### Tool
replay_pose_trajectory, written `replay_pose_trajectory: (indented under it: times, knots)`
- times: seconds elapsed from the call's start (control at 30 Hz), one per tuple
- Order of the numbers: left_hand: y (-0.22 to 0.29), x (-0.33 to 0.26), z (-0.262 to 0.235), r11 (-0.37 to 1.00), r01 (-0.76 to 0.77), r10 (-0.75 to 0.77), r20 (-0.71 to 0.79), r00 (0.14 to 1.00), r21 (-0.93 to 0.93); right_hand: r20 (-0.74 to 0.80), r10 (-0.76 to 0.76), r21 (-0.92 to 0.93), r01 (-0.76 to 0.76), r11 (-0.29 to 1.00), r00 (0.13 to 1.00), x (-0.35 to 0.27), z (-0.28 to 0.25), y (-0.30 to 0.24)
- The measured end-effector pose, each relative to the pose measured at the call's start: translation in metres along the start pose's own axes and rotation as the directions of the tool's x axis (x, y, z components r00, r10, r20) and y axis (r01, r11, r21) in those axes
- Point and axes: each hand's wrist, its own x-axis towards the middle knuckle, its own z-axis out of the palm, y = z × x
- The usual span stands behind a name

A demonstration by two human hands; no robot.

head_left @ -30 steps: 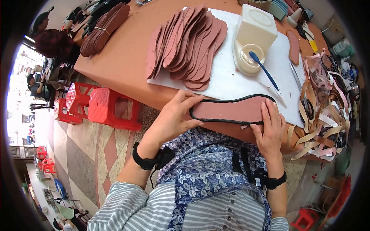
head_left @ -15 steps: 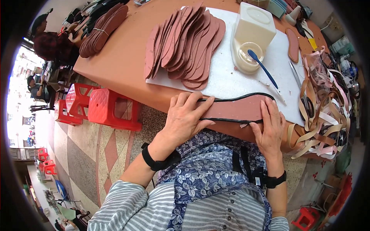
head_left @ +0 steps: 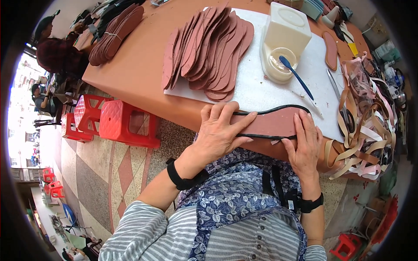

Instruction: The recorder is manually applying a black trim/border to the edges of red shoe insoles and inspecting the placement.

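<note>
A reddish-brown shoe insole (head_left: 273,123) edged with a black strip lies at the near edge of the table, partly over the white board. My left hand (head_left: 220,130) grips its left end, fingers over the far edge and thumb along the near one, hiding that end. Around the right end curls my right hand (head_left: 305,141), its fingers pressed on top and its thumb at the near edge. Beyond my left hand lies a heap of similar insoles (head_left: 209,52) without black edging. A cream glue pot (head_left: 285,43) stands behind the insole, with a blue-handled brush (head_left: 300,80) across its opening.
Scissors (head_left: 342,102) and a single insole (head_left: 331,50) lie toward the right, beside a tangle of ribbon strips (head_left: 365,139). A tied insole bundle (head_left: 117,37) is at the far left. Red stools (head_left: 124,122) stand left of the table; a person (head_left: 61,52) works beyond.
My left hand has slid to the right along the insole, covering more of it. My right hand and the insole look unmoved.
</note>
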Motion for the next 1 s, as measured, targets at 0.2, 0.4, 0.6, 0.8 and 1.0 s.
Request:
replay_pose_trajectory:
  times: [0.2,0.4,0.6,0.8,1.0]
  knots:
    - [0.009,0.011,0.004,1.0,-0.025,0.025,-0.005,1.0,-0.017,-0.008,-0.005,-0.012,0.005,1.0,1.0,0.0,0.0,0.0]
    - [0.017,0.022,0.009,0.997,-0.023,0.026,0.038,0.999,-0.079,-0.021,-0.01,-0.025,0.01,1.0,1.0,0.0,0.001,0.0]
    - [0.02,0.028,0.011,0.994,-0.002,0.009,0.056,0.998,-0.111,-0.023,-0.002,-0.013,0.001,1.0,1.0,0.0,0.001,-0.001]
    - [0.02,0.026,0.012,0.993,-0.029,0.033,0.035,0.999,-0.112,-0.026,-0.001,-0.014,0.001,1.0,1.0,0.0,0.002,-0.001]
    - [0.021,0.022,0.013,0.995,-0.061,0.061,-0.002,0.998,-0.074,-0.02,-0.001,-0.022,0.001,1.0,1.0,0.0,0.001,-0.001]
